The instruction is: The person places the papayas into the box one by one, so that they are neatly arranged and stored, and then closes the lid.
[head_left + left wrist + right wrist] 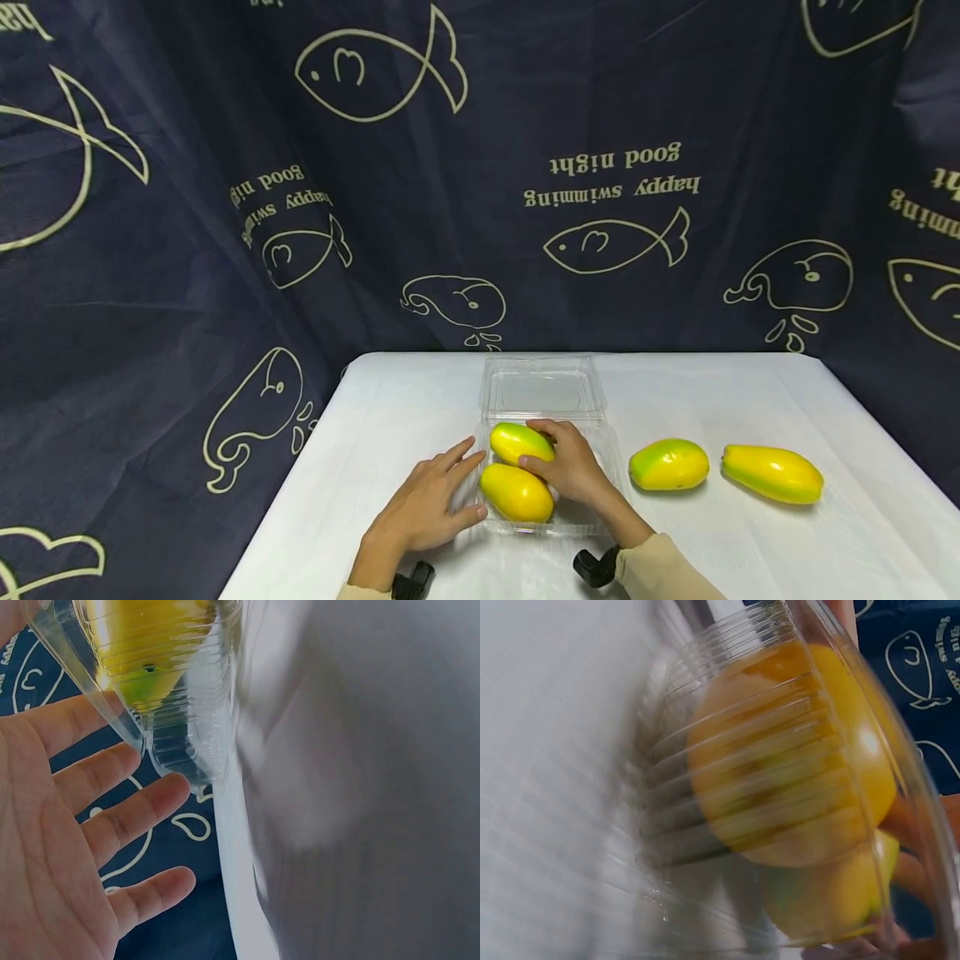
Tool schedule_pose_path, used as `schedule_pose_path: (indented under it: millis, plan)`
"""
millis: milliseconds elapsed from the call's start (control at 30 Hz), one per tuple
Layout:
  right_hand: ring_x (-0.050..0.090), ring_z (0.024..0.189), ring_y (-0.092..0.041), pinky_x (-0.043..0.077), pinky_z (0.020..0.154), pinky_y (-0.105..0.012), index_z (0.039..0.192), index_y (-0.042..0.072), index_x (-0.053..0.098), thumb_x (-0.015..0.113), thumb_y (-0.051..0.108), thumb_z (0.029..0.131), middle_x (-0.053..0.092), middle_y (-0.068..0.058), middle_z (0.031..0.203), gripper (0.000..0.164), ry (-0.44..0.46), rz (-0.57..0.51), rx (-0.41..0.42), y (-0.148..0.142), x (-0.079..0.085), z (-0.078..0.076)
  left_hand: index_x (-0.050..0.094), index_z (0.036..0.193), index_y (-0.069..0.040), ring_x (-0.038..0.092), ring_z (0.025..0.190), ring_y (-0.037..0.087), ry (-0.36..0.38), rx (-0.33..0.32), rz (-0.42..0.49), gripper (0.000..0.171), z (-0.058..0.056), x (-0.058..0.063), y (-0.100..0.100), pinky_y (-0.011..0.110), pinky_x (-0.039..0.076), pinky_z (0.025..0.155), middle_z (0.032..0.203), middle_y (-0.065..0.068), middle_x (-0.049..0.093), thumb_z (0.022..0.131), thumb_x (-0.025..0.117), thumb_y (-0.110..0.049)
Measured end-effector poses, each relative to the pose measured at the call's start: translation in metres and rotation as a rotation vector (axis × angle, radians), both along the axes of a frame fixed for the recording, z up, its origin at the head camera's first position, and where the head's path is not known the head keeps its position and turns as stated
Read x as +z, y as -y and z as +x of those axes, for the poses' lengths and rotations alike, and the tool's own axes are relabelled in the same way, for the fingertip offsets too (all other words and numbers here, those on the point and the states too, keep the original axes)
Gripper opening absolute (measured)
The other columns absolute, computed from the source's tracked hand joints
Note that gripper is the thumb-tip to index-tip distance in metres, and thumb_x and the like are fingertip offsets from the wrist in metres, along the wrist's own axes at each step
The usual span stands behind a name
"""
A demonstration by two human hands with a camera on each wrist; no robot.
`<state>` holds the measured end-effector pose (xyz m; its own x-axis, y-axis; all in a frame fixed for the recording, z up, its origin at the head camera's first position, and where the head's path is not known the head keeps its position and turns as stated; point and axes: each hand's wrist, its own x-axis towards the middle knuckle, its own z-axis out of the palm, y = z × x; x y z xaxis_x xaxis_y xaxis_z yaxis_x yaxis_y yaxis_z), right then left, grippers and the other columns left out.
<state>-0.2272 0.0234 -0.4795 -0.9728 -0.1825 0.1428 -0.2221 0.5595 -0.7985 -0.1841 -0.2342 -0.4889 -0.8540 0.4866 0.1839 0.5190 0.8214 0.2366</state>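
A clear plastic clamshell box (573, 525) lies with its lid folded back, two yellow-green papayas in its base. My right hand (573, 467) grips the far papaya (517, 442) at its right end, thumb on the near side and fingers on the far side. The near papaya (517, 493) lies just in front of it, toward me. Along the box's left side is my left hand (423, 504), fingers spread and holding nothing. Its fingertips come right up to the clear wall in the left wrist view. Through the ribbed plastic the right wrist view shows the near papaya (795, 757).
To the right of the box, a shorter papaya (669, 464) and a longer papaya (772, 475) lie on the white tabletop (847, 542). The box's lid (542, 387) reaches toward the table's back edge. A dark fish-print curtain (465, 192) hangs behind and at the sides.
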Motion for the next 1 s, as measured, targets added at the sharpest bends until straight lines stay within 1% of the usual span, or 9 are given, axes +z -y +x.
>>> schedule_pose_path:
  millis: [133,333,500,533,633,767,1000]
  plan:
    - [0.061,0.114,-0.028,0.052,0.098,-0.049,0.129,0.015,0.067,0.083,0.023,0.083,0.065,-0.007,0.123,0.05,0.0,-0.02,-0.01,-0.001,0.0,0.002,0.041,0.154,-0.03,0.046,0.141,0.02,0.003,0.003,-0.003,0.072,0.001,-0.001,0.0,0.051,0.044,0.108,0.165,-0.003,0.03,0.092,0.056,-0.062]
    - [0.06,0.116,-0.03,0.05,0.098,-0.052,0.125,0.016,0.069,0.083,0.025,0.082,0.065,-0.008,0.124,0.046,-0.032,0.015,-0.012,-0.003,0.004,0.005,0.041,0.154,-0.03,0.046,0.142,0.019,0.003,0.004,-0.007,0.072,0.002,-0.001,-0.001,0.051,0.044,0.108,0.165,-0.003,0.03,0.092,0.057,-0.061]
    - [0.059,0.122,-0.03,0.047,0.103,-0.055,0.125,0.018,0.07,0.083,0.025,0.083,0.064,-0.008,0.126,0.045,-0.052,0.02,-0.012,-0.006,0.008,0.008,0.041,0.154,-0.028,0.047,0.141,0.021,-0.006,-0.002,-0.013,0.072,0.003,-0.001,-0.002,0.052,0.044,0.107,0.165,-0.001,0.031,0.092,0.058,-0.06]
    - [0.059,0.123,-0.031,0.047,0.104,-0.056,0.125,0.018,0.07,0.083,0.025,0.083,0.064,-0.008,0.127,0.044,-0.058,0.014,-0.016,-0.007,0.01,0.009,0.041,0.154,-0.028,0.047,0.141,0.021,-0.005,-0.003,-0.013,0.072,0.003,-0.001,-0.002,0.052,0.044,0.107,0.165,-0.001,0.031,0.092,0.057,-0.06]
    - [0.06,0.122,-0.03,0.05,0.1,-0.052,0.124,0.019,0.07,0.083,0.024,0.082,0.064,-0.007,0.127,0.044,-0.083,-0.003,-0.031,-0.009,0.017,0.012,0.04,0.154,-0.03,0.047,0.14,0.021,0.012,0.006,-0.011,0.071,0.004,0.0,-0.002,0.052,0.044,0.107,0.165,-0.002,0.031,0.092,0.057,-0.061]
    - [0.061,0.12,-0.03,0.054,0.094,-0.047,0.124,0.02,0.07,0.083,0.024,0.083,0.064,-0.005,0.126,0.044,-0.108,-0.036,-0.022,-0.009,0.029,0.018,0.039,0.154,-0.033,0.047,0.14,0.022,0.027,0.023,-0.018,0.071,0.006,0.001,-0.001,0.053,0.043,0.108,0.165,-0.005,0.029,0.092,0.055,-0.063]
    - [0.06,0.12,-0.027,0.052,0.098,-0.049,0.124,0.024,0.069,0.083,0.024,0.083,0.063,-0.002,0.126,0.044,-0.129,-0.071,-0.029,-0.013,0.048,0.025,0.039,0.155,-0.033,0.046,0.142,0.02,0.013,0.012,-0.008,0.071,0.004,0.001,-0.002,0.052,0.043,0.108,0.165,-0.005,0.029,0.092,0.055,-0.062]
